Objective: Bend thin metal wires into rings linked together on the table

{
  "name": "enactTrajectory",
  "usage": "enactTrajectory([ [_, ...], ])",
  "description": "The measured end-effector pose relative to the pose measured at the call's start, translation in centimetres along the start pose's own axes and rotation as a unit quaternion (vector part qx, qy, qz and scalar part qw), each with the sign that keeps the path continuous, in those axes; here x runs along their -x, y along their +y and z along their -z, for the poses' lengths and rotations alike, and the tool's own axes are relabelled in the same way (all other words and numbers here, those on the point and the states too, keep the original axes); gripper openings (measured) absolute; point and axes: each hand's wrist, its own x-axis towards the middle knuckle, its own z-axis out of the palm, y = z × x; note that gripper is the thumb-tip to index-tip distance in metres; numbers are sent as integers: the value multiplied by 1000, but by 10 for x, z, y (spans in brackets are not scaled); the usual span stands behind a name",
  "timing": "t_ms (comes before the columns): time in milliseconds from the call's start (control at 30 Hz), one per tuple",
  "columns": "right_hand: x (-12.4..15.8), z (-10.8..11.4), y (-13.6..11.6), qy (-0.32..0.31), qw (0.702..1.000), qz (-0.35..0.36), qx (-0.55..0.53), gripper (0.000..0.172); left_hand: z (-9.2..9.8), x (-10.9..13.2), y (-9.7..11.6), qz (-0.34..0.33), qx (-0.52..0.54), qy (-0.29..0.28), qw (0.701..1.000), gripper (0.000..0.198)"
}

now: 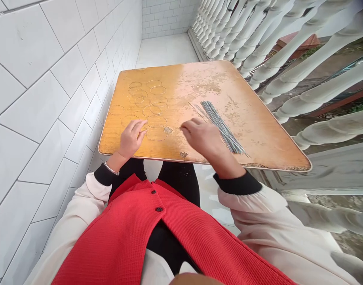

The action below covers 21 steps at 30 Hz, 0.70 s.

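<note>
Our left hand [132, 138] just below the wire rings [148, 103], our right hand [199, 136] just beside the bundle of thin rods [219, 126], room for us above the worn wooden tabletop [252, 114] past the rods, tiled wall [77, 91] hemming the left edge, white balusters [303, 51] hemming the right

Wire rings [148, 105] on L side of surface [252, 134], L hand [132, 138] at their near edge; wire bundle [219, 126] to R, just past R hand [200, 136]. Tiled wall [41, 99] L, balustrade [303, 51] R. Some rings prob. overlap.

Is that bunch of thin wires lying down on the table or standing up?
Lying down: the bunch of thin metal wires rests flat along the wooden tabletop, beside the right hand.
</note>
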Motion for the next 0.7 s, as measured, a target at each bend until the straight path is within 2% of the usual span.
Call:
enactTrajectory([
  [67, -9, -5, -23, -31, 999, 25, -8, 38, 10, -14, -11, -25, -86, -29, 996, 32],
  [167, -21, -9, -38, -28, 999, 30, -22, 42, 21, -28, -25, -25, -169, -91, 981, 25],
  [333, -29, -11, -31, -48, 999, 19, -18, 42, 28, -30, -36, -16, -240, -121, 963, 30],
  [533, -30, -12, -24, -79, 997, 8, -18, 36, 24, -27, -39, -11, -210, -130, 969, 31],
  [700, -34, -15, -23, -114, 993, 10, -10, 33, 23, -29, -38, -6, -247, -161, 956, 32],
])
